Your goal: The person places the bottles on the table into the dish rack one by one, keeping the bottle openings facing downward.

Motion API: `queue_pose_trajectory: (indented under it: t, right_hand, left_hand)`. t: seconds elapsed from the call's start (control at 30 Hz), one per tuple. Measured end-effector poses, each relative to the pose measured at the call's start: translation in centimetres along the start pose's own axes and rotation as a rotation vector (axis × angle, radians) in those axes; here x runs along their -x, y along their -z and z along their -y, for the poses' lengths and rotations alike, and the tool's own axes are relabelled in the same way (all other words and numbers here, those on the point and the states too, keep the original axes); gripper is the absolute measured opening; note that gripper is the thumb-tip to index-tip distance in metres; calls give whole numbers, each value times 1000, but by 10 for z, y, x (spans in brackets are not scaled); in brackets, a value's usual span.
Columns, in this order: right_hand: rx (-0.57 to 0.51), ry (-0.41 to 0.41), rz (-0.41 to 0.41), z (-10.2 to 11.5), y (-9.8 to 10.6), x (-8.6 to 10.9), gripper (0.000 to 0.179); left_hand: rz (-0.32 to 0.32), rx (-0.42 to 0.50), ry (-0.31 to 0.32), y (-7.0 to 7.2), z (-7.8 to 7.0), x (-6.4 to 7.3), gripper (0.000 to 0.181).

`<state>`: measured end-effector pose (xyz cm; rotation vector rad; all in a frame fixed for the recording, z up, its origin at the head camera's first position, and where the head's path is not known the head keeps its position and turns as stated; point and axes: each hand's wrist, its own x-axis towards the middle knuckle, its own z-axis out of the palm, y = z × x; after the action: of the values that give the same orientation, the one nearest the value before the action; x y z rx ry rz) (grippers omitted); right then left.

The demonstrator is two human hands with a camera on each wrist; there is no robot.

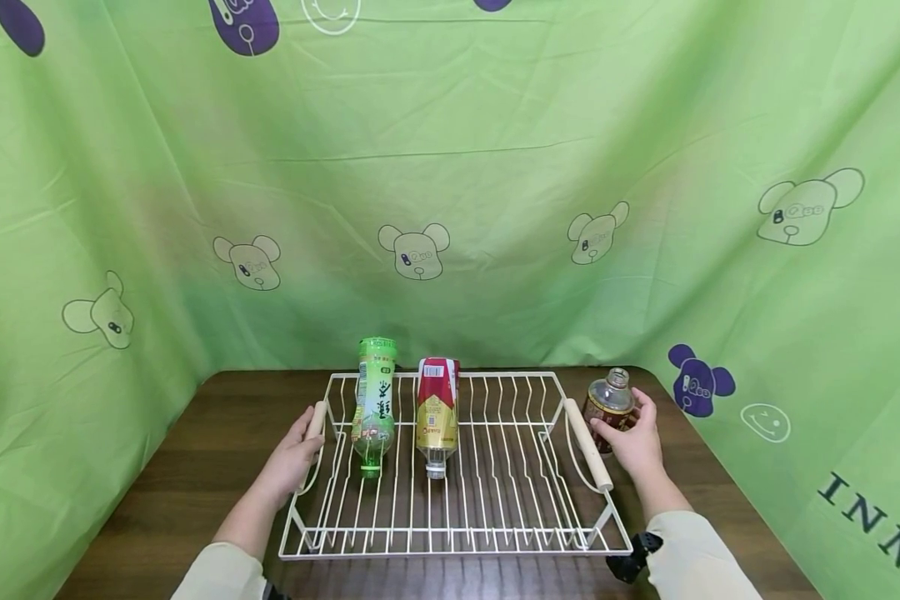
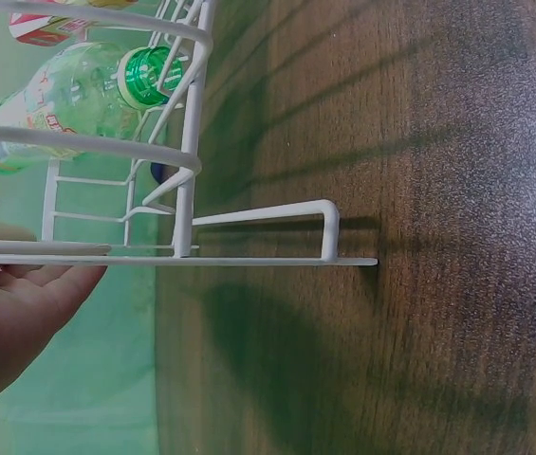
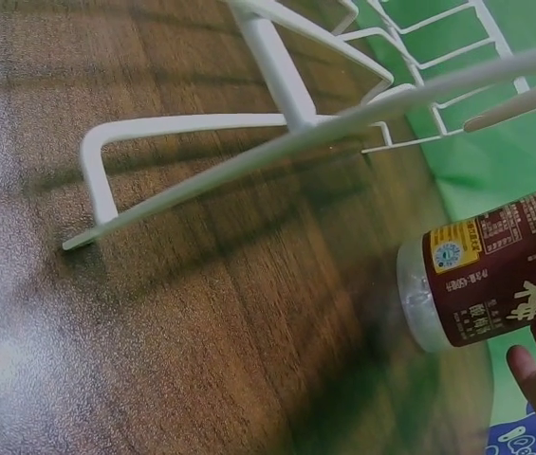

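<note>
A white wire dish rack [image 1: 487, 530] with pale wooden handles stands on the table. My left hand [image 1: 292, 454] grips its left handle [image 1: 317, 419]; in the left wrist view the fingers [image 2: 68, 289] show beneath that handle. On the rack's right, my right hand [image 1: 637, 437] holds an uncapped clear bottle [image 1: 609, 406] with a dark red label, upright beside the right handle [image 1: 588, 446]. Its base [image 3: 424, 303] shows in the right wrist view. Within the rack, a green bottle [image 1: 375, 404] and a red-and-yellow-labelled bottle [image 1: 437, 408] lean neck down toward me.
The dark brown wooden table [image 1: 187, 475] has rounded far corners. A green cloth [image 1: 495, 183] printed with bear heads hangs behind and along both sides. Wire dividers [image 1: 498, 467] run across the rack to the right of the two bottles.
</note>
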<state>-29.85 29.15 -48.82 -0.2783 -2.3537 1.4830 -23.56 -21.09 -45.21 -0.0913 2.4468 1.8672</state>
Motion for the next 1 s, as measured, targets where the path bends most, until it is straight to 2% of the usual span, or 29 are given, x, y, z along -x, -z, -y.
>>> queue_pose_trajectory:
  t: [0.43,0.8,1.0]
  right_hand:
    - [1,-5,-24,1,3,1,92]
    - [-22,15,-22,12,13,2,92]
    - [-41,19,7,21,19,1,93]
  left_hand:
    - [5,-11,-13,0,0,0,65]
    - [23,-18,-1,2,-1,-1,64]
    - [28,-12,2,2,-1,-1,65]
